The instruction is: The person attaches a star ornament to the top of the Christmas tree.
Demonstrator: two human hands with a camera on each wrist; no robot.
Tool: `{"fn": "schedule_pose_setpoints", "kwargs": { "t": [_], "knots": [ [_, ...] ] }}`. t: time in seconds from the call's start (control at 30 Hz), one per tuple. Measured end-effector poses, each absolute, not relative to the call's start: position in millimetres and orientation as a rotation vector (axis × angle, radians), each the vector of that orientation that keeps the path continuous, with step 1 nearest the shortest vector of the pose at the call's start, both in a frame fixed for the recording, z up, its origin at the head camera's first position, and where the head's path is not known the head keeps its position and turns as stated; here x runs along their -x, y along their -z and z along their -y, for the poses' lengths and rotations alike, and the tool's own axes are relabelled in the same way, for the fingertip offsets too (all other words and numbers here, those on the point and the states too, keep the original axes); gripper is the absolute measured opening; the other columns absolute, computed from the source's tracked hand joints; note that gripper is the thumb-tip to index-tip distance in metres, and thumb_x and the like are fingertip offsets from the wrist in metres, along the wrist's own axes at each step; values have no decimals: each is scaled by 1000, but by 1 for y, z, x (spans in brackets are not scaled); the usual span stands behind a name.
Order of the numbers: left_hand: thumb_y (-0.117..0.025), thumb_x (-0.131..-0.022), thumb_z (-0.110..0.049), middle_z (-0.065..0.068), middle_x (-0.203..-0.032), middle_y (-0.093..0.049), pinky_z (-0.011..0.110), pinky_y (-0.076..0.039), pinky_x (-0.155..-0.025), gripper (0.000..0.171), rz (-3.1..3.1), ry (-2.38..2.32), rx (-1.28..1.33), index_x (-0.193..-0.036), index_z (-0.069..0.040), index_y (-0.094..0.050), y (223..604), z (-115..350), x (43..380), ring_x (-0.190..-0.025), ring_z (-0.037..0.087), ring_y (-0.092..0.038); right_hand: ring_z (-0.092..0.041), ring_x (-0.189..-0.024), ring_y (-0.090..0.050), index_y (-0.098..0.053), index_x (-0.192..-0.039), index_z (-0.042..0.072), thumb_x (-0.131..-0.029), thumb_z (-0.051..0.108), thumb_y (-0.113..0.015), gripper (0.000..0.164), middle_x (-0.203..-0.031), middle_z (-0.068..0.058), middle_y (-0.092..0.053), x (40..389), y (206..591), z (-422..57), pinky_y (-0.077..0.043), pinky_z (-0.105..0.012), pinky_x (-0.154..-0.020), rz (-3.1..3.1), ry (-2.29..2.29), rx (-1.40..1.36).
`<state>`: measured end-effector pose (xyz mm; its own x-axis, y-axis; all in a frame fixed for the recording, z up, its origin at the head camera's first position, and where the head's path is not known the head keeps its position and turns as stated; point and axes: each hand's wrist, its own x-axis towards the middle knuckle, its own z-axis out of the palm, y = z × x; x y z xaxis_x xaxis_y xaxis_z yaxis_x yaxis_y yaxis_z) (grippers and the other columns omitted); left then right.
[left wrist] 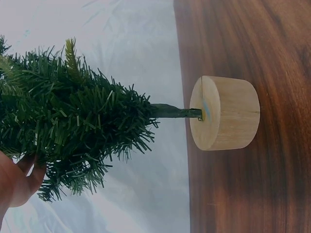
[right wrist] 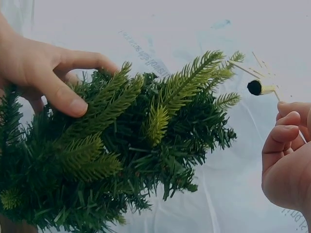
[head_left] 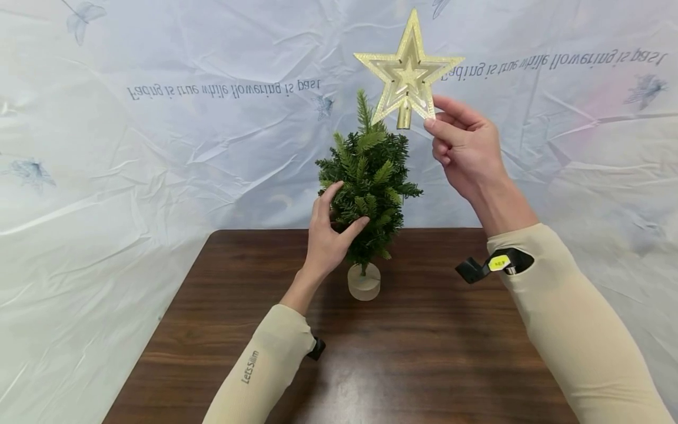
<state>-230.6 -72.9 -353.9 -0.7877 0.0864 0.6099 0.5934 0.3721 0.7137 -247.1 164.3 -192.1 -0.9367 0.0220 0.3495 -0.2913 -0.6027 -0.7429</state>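
- Star: gold star (head_left: 408, 68) is held up beside the top of the small tree (head_left: 371, 176), set a little to its right in the head view. The tube (head_left: 404, 116) under the star points downward and is apart from the top shoot (head_left: 364, 109). Whether the star's lower left point touches that shoot cannot be told.
- Right hand (head_left: 468, 147): thumb and forefinger pinch the star's lower right point; the other fingers are bent toward the palm.
- Left hand (head_left: 328, 235): curved about the left side of the tree, thumb on the near branches, forefinger apart from it and higher up. How firmly it grips cannot be told; some fingertips are hidden by needles.
- Tree: stands on a round wooden base (head_left: 364, 285), which rests on the brown table (head_left: 424, 330) near its far edge. A bare stem (left wrist: 175, 111) joins base and branches. Behind hangs a pale printed sheet (head_left: 238, 153).
- Step in hand, as judged: lining the star up with the treetop while the left hand steadies the branches. The star is not yet seated.
- Next move, as judged: it calls for bringing the tube's open end (right wrist: 254, 88) over the top shoot, then easing it down. The soft shoot could bend aside.
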Motion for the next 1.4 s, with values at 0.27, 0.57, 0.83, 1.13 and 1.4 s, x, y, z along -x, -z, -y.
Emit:
{"fn": "schedule_pose_setpoints", "kwargs": {
  "t": [0.27,0.57,0.83,1.13,1.4],
  "knots": [
    [-80,-97,-28,11,-165,-37,58,-43,-111,80,2167,1420,583,-163,-28,-36,355,73,230,-149,29,-42,-11,-47,-43,-81,-109,1,-91,-23,-66,33,-75,-9,-69,248,182,-155,-27,-19,-42,1288,-2629,-446],
    [-80,-97,-28,11,-165,-37,58,-43,-111,79,2159,1421,582,-163,-29,-36,356,73,231,-149,29,-42,-10,-45,-42,-81,-110,2,-90,-23,-67,34,-76,-7,-68,251,169,-144,-26,-19,-41,1292,-2595,-431],
    [-79,-98,-28,12,-165,-37,58,-43,-113,79,2165,1427,580,-163,-28,-35,355,74,230,-150,30,-42,-9,-42,-38,-81,-110,3,-90,-22,-68,35,-75,-6,-67,255,158,-135,-21,-20,-41,1318,-2559,-460],
    [-79,-98,-28,12,-165,-37,57,-43,-114,79,2159,1434,582,-163,-28,-35,354,74,229,-150,29,-42,-10,-44,-39,-81,-110,5,-90,-20,-70,33,-77,-6,-66,257,144,-125,-25,-19,-40,1370,-2516,-474],
    [-79,-98,-28,11,-165,-37,57,-43,-113,79,2154,1431,594,-163,-29,-35,355,73,231,-149,29,-42,-10,-43,-39,-82,-107,6,-90,-19,-71,33,-77,-5,-66,260,138,-118,-24,-20,-40,1402,-2489,-493]
  ]
}}
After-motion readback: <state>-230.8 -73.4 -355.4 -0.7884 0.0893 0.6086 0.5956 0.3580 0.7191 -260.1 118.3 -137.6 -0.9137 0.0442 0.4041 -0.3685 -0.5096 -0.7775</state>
